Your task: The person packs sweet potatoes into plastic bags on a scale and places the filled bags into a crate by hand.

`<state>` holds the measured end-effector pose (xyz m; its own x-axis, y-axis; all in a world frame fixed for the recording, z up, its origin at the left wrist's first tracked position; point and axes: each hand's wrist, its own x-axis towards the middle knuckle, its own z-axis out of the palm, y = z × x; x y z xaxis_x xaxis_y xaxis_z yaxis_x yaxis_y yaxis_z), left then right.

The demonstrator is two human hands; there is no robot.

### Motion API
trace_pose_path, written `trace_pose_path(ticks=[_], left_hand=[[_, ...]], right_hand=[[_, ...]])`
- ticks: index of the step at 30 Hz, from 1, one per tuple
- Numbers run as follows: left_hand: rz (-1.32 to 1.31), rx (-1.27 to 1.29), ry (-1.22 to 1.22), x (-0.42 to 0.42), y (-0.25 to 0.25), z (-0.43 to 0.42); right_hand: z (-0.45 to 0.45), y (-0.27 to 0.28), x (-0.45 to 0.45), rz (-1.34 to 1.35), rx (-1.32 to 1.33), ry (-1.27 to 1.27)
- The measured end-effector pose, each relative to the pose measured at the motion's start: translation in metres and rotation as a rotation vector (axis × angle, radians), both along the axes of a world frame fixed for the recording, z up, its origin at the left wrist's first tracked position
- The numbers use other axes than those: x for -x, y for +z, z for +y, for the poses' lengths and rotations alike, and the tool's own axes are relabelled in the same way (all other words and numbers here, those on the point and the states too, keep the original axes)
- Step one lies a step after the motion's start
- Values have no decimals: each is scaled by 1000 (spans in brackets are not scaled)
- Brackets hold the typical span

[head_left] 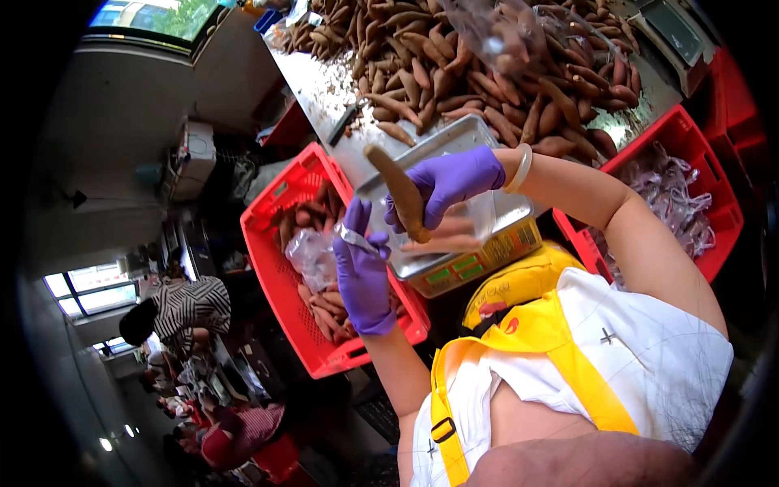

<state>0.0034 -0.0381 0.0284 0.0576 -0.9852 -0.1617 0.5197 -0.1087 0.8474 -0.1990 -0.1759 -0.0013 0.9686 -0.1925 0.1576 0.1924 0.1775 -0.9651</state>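
Held in my right hand (454, 183) is a long brown sweet potato (396, 188), tilted over the metal tray of a scale (458, 264). Just left of it, my left hand (363, 280) is raised, with a small whitish, shiny strip (355, 239) between thumb and fingers; what it is cannot be made out. Both hands wear purple gloves. On the scale tray lies a clear plastic bag (454, 230) with pinkish-brown sweet potatoes in it. The scale's yellow front with green displays faces my body.
Sweet potatoes (487, 81) are heaped on the metal table (312, 77). A red crate (276, 304) at left holds sweet potatoes and bags; another (714, 174) at right holds plastic bags. A dark-handled tool (343, 124) lies on the table. Other people (191, 312) are at far left.
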Motion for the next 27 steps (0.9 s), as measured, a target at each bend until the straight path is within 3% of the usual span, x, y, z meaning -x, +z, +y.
trace_pose_path(ticks=[1, 3, 6, 9, 11, 14, 18, 23, 26, 27], left_hand=[[-38, 20, 6, -4, -1, 4], [-55, 61, 16, -10, -4, 11], [-79, 118, 32, -20, -11, 16], [-96, 125, 74, -19, -23, 20], [-170, 138, 60, -14, -22, 24], [-258, 148, 29, -10, -24, 27], [-367, 166, -15, -10, -20, 32], [-497, 160, 38, -19, -30, 34], [-582, 114, 166, -20, -34, 41], [-700, 126, 237, -19, -35, 42]], right_hand=[[10, -1, -4, 13, -7, 11], [26, 2, -9, 572, 650, -154], [52, -11, -2, 823, 1052, -307], [59, -57, 10, 532, 884, -590], [70, -46, 15, 1020, 1148, -535], [79, -39, 22, 1252, 1134, -562], [92, -19, 34, 1246, 1086, -625], [114, -24, 47, 1048, 1091, -801], [123, -23, 46, 903, 910, -839], [125, -31, 42, 644, 732, -821]])
